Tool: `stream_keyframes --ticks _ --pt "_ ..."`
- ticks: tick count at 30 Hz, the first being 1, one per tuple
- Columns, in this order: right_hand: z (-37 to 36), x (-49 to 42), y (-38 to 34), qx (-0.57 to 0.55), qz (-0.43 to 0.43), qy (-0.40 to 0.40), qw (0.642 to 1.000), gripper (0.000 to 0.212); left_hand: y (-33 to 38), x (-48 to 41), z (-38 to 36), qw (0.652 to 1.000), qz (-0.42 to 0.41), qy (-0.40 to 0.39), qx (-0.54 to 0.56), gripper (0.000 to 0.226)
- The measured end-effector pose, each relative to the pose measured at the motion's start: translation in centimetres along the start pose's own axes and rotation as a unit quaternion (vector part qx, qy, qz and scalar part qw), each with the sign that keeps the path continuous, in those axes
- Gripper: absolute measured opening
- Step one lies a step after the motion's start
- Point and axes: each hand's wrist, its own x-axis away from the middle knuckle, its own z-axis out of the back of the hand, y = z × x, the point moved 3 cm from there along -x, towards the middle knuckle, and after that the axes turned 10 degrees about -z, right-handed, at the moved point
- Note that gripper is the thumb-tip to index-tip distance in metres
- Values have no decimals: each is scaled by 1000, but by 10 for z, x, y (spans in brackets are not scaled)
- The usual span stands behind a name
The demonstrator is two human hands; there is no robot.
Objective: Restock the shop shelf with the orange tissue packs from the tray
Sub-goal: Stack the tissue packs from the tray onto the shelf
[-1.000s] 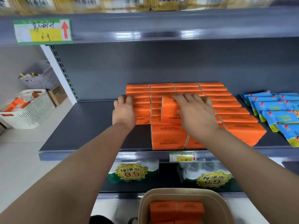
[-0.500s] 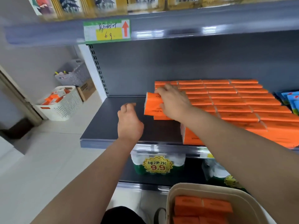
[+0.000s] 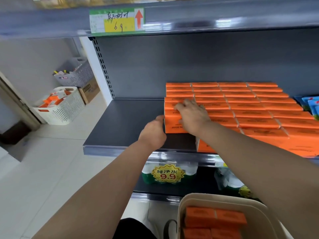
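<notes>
Right hand (image 3: 191, 116) is clamped on an orange tissue pack (image 3: 172, 125), the front one of the far-left column on the shelf (image 3: 124, 125). My fingers (image 3: 182, 105) are spread over the top of it and spill onto the packs just behind. The thumb hooks down over the front face with the lettering, so the pack sits right under my palm.

Left hand (image 3: 152, 133) is butted up against the pack's left end, thumb touching the edge. The rest of those fingers are tucked behind my knuckles, so I can't tell how curled they are.

The pack touches the rows of orange packs (image 3: 250, 107) behind it and to its right, with grey shelf board showing on its left. One column over, another pack (image 3: 204, 146) stands closer to the shelf lip.

Down by my waist the beige tray (image 3: 181, 206) has spare orange packs (image 3: 214, 216) lying flat in it. Blue packets (image 3: 309, 103) sit at the right end of the shelf.
</notes>
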Motion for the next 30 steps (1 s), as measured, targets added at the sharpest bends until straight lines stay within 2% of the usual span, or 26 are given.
stream_keyframes --ticks 4,10,17,22,26,30 --pt "9 13 10 -6 -1 11 1000 58 4 10 2 1000 14 17 -13 57" --pt "29 66 28 -25 14 59 998 50 24 40 6 997 -9 69 -22 51" --pt "20 161 58 -26 75 77 994 45 59 86 -30 995 -72 38 -51 52" --pt "-19 232 96 -9 39 8 999 45 76 123 -97 993 -92 -47 -56 49" --pt "-69 295 122 16 7 -95 995 46 76 163 -163 984 -94 -142 -51 51" --pt "-117 350 140 0 -50 -193 980 35 67 204 -215 970 -67 -234 -17 37"
